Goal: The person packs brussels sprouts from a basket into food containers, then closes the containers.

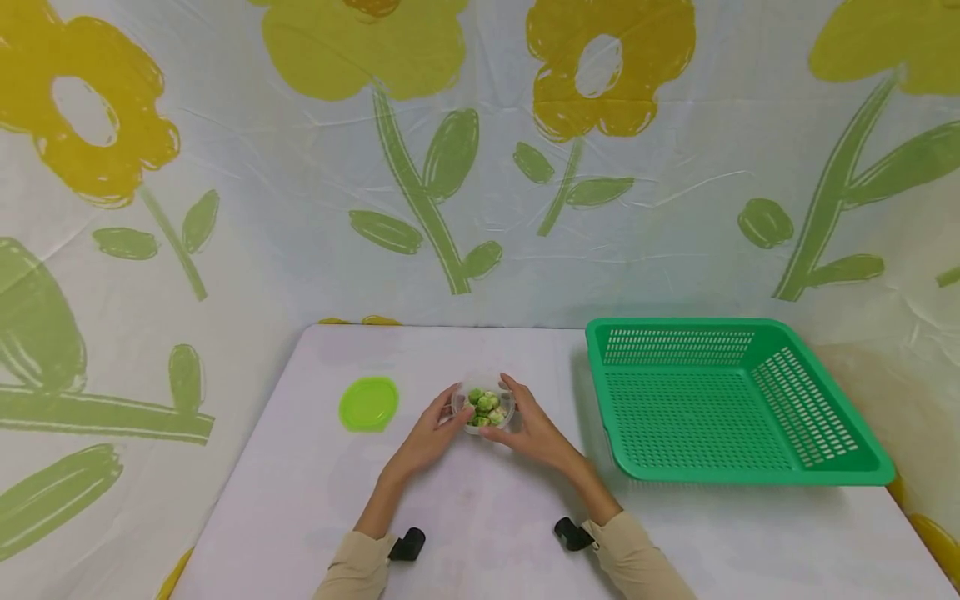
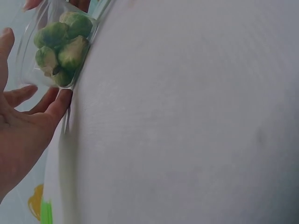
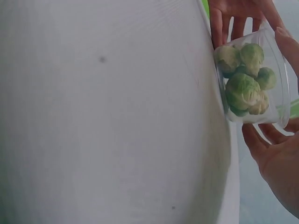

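Note:
A round, clear plastic container (image 1: 478, 382) stands on the white table in front of me, with several Brussels sprouts (image 1: 489, 407) inside. My left hand (image 1: 429, 437) holds it from the left, thumb near the rim and fingers around the side. From the right, my right hand (image 1: 537, 432) holds the opposite side, its thumb at the near edge. In the right wrist view, the sprouts (image 3: 243, 91) show through the see-through wall, and the base sits at the tabletop. To the left lies a bright green round lid (image 1: 369, 403), apart from both hands.
A large green plastic basket (image 1: 697, 471) with slotted sides takes up the right of the white table (image 1: 480, 517). Behind the table hangs a flower-printed cloth (image 1: 315, 217). Black wrist cameras (image 1: 408, 544) sit by both sleeves.

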